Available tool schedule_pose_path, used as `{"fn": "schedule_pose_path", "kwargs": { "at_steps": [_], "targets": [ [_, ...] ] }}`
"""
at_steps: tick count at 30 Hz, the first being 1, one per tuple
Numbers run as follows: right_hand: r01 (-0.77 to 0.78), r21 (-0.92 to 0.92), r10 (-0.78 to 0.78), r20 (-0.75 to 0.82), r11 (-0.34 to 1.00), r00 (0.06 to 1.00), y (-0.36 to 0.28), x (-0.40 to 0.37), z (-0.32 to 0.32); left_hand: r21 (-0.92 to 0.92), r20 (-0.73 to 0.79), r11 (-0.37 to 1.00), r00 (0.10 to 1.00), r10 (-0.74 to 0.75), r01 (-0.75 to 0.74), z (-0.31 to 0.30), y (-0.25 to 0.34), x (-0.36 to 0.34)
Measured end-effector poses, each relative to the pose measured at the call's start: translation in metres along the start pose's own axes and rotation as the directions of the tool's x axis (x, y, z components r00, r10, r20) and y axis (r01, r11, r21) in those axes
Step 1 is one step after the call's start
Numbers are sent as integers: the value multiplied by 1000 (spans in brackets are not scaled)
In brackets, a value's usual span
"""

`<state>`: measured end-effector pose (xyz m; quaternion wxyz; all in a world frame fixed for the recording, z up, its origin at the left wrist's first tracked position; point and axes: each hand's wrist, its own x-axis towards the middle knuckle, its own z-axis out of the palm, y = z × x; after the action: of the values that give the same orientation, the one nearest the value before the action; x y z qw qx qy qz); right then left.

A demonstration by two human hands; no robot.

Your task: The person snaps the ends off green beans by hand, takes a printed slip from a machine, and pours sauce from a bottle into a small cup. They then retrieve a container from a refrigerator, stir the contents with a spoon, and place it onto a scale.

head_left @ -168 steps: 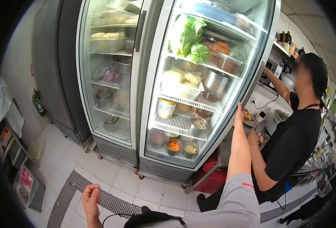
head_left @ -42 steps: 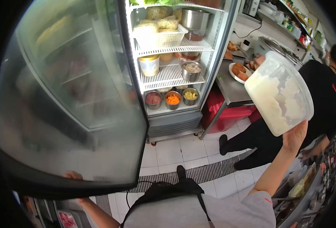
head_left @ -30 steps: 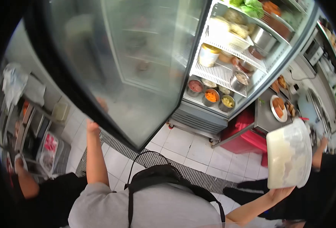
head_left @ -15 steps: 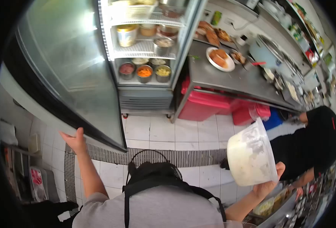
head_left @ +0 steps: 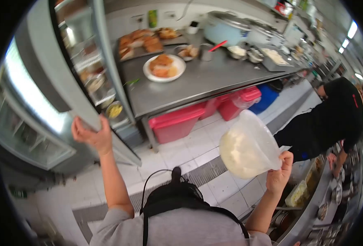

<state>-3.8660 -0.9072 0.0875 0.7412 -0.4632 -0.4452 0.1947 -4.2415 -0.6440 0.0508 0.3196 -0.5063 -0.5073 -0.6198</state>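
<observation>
My right hand (head_left: 279, 172) grips the rim of a translucent plastic tub (head_left: 251, 143), held tilted at the right, with pale, creamy-white contents showing through its wall. At the left, my left hand (head_left: 93, 134) is against the edge of the fridge door (head_left: 77, 96), fingers spread and not wrapped round it. The door stands partly ajar. Through the gap I see shelves and a metal container of yellow pieces (head_left: 115, 110).
A steel counter (head_left: 189, 88) bears a white plate of browned food (head_left: 164, 69), trays and large pots (head_left: 226, 30). Red bins (head_left: 177, 123) and a blue barrel (head_left: 267, 96) stand below. A person in black (head_left: 325, 123) works close by at the right.
The fridge door has swung much nearer to its frame, with my left hand on its edge. My view has turned to the right. The tub stays in my right hand.
</observation>
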Motion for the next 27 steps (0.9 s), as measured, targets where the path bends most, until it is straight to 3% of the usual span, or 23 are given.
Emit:
{"fn": "schedule_pose_path", "kwargs": {
  "at_steps": [2, 4, 9, 15, 17, 19, 21, 23, 24, 26, 27],
  "targets": [
    [20, -59, -22, -31, 998, 999, 7, 31, 0, -119, -67, 992, 998, 19, -27, 51, -3, -2],
    [20, -112, -29, -87, 993, 996, 17, 62, -4, 90, -26, 996, 999, 31, -28, 83, 3, 0],
    [51, -111, -73, -205, 993, 976, 44, 121, -29, 290, -115, 955, 989, 97, -60, 166, -7, 4],
    [3, -106, -38, -325, 994, 945, 69, 157, -66, 260, 43, 961, 995, 91, -99, 215, -21, 10],
    [7, -125, -54, -371, 992, 927, 82, 169, -83, 297, 66, 955, 998, -25, 4, 240, -40, 10],
    [3, -126, -52, -388, 992, 920, 92, 177, -107, 447, 88, 895, 996, -32, -11, 267, -68, 12],
    [-2, -117, -45, -397, 993, 917, 97, 184, -136, 563, 19, 818, 988, -153, 116, 286, -79, 18],
    [-14, -60, -8, -362, 998, 932, 106, 192, -170, 670, 43, 710, 943, -329, 217, 288, -45, 26],
    [-8, -69, -18, -377, 998, 926, 107, 200, -186, 656, 51, 723, 943, -328, 216, 282, -3, 27],
    [8, -80, -36, -346, 997, 938, 107, 215, -218, 394, 90, 879, 941, -326, 267, 267, 90, 22],
    [1, -115, -39, -326, 993, 944, 111, 222, -239, 271, -170, 961, 980, 105, -56, 306, 90, 3]
  ]
}}
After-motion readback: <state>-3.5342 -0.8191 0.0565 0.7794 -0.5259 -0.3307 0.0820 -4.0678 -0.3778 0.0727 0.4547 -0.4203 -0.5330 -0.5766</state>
